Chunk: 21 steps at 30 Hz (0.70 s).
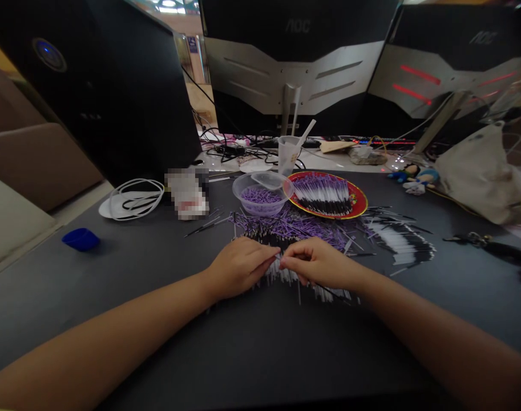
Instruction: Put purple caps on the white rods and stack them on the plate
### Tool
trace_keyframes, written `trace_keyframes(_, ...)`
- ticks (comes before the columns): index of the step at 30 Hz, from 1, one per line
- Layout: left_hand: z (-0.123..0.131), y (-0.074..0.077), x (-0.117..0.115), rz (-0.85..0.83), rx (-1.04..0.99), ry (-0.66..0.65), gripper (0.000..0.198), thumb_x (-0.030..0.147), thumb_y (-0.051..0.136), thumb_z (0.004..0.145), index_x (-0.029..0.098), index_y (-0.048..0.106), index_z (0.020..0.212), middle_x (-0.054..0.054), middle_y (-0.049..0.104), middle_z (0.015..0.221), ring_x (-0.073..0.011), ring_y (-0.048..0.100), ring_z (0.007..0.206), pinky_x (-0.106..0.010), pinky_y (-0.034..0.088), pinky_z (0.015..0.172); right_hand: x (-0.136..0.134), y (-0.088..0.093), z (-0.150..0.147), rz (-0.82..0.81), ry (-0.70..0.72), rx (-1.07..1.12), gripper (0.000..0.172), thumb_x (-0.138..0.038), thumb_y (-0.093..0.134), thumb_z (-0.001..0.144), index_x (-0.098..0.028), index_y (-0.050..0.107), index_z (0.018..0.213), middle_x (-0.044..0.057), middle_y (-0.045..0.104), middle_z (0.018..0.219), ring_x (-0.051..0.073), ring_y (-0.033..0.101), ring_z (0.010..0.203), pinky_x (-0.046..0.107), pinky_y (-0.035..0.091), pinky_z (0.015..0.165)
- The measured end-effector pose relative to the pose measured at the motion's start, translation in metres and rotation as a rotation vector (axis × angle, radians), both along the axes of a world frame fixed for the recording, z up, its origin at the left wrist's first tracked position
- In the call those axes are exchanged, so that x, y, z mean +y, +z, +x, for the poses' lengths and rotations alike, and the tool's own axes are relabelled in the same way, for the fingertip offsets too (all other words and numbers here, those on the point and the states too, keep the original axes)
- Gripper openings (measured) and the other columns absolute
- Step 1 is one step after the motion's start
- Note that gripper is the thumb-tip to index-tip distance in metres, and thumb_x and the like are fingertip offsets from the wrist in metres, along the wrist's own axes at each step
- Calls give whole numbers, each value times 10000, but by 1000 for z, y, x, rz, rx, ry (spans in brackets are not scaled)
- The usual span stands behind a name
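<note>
My left hand [242,266] and my right hand [314,261] meet near the middle of the dark table, fingertips pinched close together. A thin stick-like piece shows between them, and a dark stick runs out below my right hand. Under and behind the hands lies a pile of black and clear sticks [286,275]. Loose purple sticks [311,227] are heaped just beyond. A clear plastic bowl [263,210] holds short purple pieces. Beside it, a red plate [362,204] carries rows of sticks in purple, white and black. More black and white sticks [399,242] lie fanned out at the right.
Monitors [303,63] and a black computer case [114,91] stand behind the table. A clear cup [287,155] is behind the bowl. A blue oval object [81,240] and a coiled white cable [136,200] lie left; keys [476,240] and a cloth bag [478,177] are right.
</note>
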<state>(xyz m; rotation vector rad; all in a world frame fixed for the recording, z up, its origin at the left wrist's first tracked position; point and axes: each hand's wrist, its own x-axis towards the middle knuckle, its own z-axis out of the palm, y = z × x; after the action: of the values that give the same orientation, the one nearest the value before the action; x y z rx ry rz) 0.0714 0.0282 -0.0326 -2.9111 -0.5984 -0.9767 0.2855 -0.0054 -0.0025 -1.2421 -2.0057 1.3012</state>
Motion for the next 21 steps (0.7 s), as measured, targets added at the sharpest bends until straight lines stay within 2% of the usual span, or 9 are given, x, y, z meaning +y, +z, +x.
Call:
trace_keyframes(4, 1, -1, -2, 15, -1, 27, 293, 214, 492, 893, 167, 519, 1180, -49, 673, 860, -160, 624, 792, -312, 481, 736, 1, -2, -4, 35, -48, -2, 203, -302, 525, 824, -166, 631, 716, -50, 480, 480, 77, 460, 417, 203, 343, 428)
trace_keyframes(7, 0, 0, 0, -84, -31, 119, 369, 254, 499, 889, 179, 452, 1247, -62, 663, 995, -174, 613, 912, -341, 474, 833, 9, 2, 3, 53, -131, -16, 216, -345, 543, 806, -165, 629, 723, -57, 452, 451, 70, 406, 391, 196, 287, 394)
trace_keyframes(10, -2, 1, 3, -193, -88, 177, 395, 253, 488, 885, 195, 416, 1269, -59, 639, 1088, -169, 596, 978, -346, 461, 888, 28, 7, 22, 121, -357, 9, 228, -366, 549, 785, -162, 620, 713, -64, 422, 425, 61, 337, 365, 197, 234, 374)
trace_keyframes(14, -4, 1, 7, -230, -105, 180, 359, 232, 475, 878, 191, 444, 1233, -55, 648, 1051, -169, 602, 948, -356, 470, 875, 69, 11, 60, 247, -663, 13, 186, -316, 538, 745, -156, 630, 725, -57, 433, 410, 69, 338, 358, 208, 248, 377)
trace_keyframes(17, -4, 1, 9, -219, -91, 161, 331, 222, 470, 879, 190, 469, 1209, -51, 654, 1025, -171, 600, 945, -362, 471, 864, 103, 12, 87, 341, -827, -236, 213, -332, 532, 747, -152, 646, 753, -25, 518, 457, 92, 428, 382, 221, 327, 416)
trace_keyframes(19, -4, 1, 9, -208, -80, 146, 307, 217, 468, 881, 191, 493, 1185, -50, 655, 1019, -171, 598, 948, -363, 473, 857, 122, 13, 100, 347, -857, -412, 252, -350, 514, 778, -148, 660, 822, 9, 605, 554, 103, 498, 422, 227, 381, 466)
trace_keyframes(21, -5, 0, 10, -192, -81, 132, 275, 213, 466, 880, 187, 525, 1148, -54, 655, 1018, -174, 598, 946, -366, 477, 851, 135, 16, 108, 310, -851, -472, 259, -336, 528, 788, -139, 661, 893, 31, 645, 609, 115, 542, 441, 233, 408, 492)
